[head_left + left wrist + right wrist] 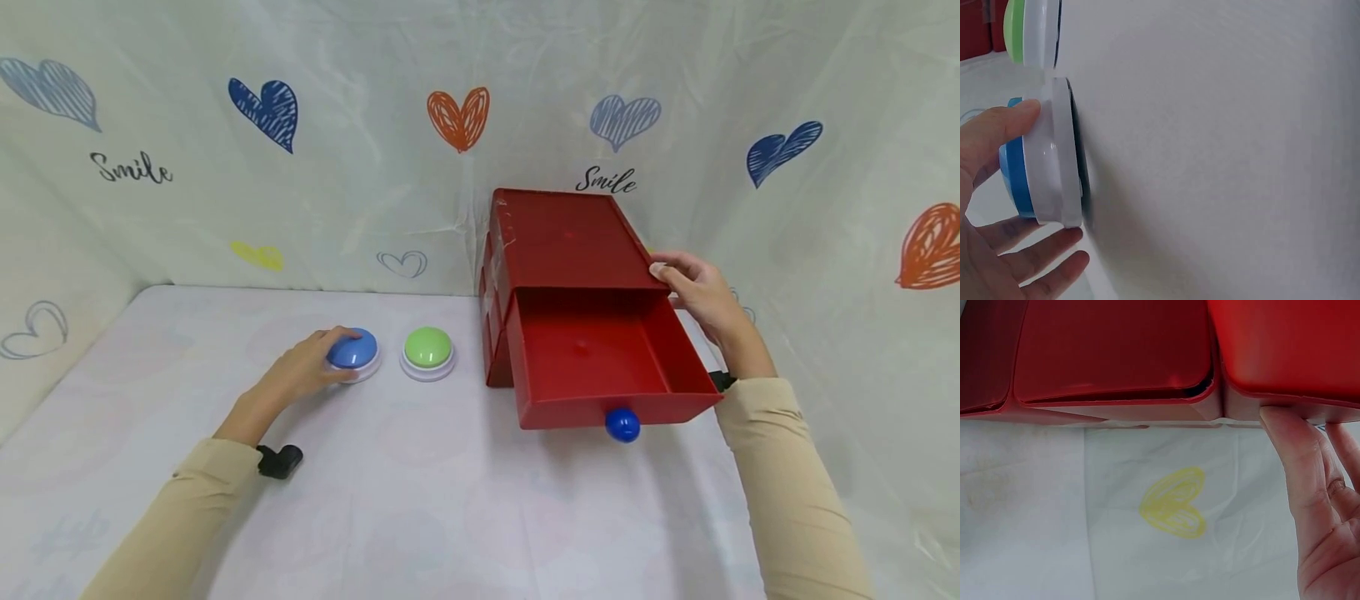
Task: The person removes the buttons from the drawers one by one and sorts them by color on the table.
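Note:
In the head view my left hand (306, 364) holds a blue dome push button (352, 350) by its white base. The left wrist view shows the thumb on one side of this button (1054, 156) and fingers on the other. A green push button (428, 347) stands just right of it. My right hand (703, 298) touches the right side and top front edge of a red drawer cabinet (573, 237), its fingers fairly straight in the right wrist view. The cabinet's top drawer (592, 350) is pulled out, its red floor showing, with a round blue knob (622, 425) on its front.
A white cloth-covered table (420, 500) lies under everything. Behind it hangs a pale sheet (360, 167) printed with hearts and "Smile". The pulled-out drawer juts over the table toward me. A black wrist device (280, 462) sits at my left wrist.

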A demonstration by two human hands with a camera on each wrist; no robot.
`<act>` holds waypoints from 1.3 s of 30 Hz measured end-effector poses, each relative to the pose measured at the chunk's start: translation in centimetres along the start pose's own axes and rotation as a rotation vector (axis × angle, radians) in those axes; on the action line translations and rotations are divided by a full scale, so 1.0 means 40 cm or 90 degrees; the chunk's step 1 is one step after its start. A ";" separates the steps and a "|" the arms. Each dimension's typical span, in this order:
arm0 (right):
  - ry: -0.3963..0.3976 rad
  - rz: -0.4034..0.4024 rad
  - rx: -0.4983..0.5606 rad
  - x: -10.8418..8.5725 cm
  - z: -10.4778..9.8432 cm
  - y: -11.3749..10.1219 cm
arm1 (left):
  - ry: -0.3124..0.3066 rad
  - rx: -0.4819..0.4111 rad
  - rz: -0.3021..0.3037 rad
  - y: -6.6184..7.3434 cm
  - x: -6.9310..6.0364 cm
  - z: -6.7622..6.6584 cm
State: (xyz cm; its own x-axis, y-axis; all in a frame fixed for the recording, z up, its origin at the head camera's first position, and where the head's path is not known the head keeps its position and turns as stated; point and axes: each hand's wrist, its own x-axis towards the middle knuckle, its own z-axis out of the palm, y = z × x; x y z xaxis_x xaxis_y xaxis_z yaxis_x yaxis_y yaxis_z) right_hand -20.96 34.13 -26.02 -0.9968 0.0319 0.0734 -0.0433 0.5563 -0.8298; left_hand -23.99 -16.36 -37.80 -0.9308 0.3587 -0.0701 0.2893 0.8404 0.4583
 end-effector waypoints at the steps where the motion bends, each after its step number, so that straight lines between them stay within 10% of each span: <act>1: 0.001 -0.001 -0.002 -0.001 -0.001 0.000 | -0.004 -0.004 -0.002 -0.001 0.000 0.000; 22: 0.002 -0.001 0.010 -0.002 0.008 -0.001 | -0.011 -0.039 0.002 -0.002 -0.011 -0.002; 39: 0.000 -0.003 0.014 -0.004 0.003 0.000 | 0.058 -0.056 0.066 0.127 -0.076 -0.040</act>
State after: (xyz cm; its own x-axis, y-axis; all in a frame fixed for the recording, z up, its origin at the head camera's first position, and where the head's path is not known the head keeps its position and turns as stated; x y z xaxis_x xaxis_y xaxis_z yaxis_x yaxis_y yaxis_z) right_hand -20.80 34.02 -26.09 -0.9966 0.0294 0.0766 -0.0489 0.5379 -0.8416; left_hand -20.05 -13.83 -33.85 -0.9147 0.3997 0.0595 0.3673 0.7610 0.5348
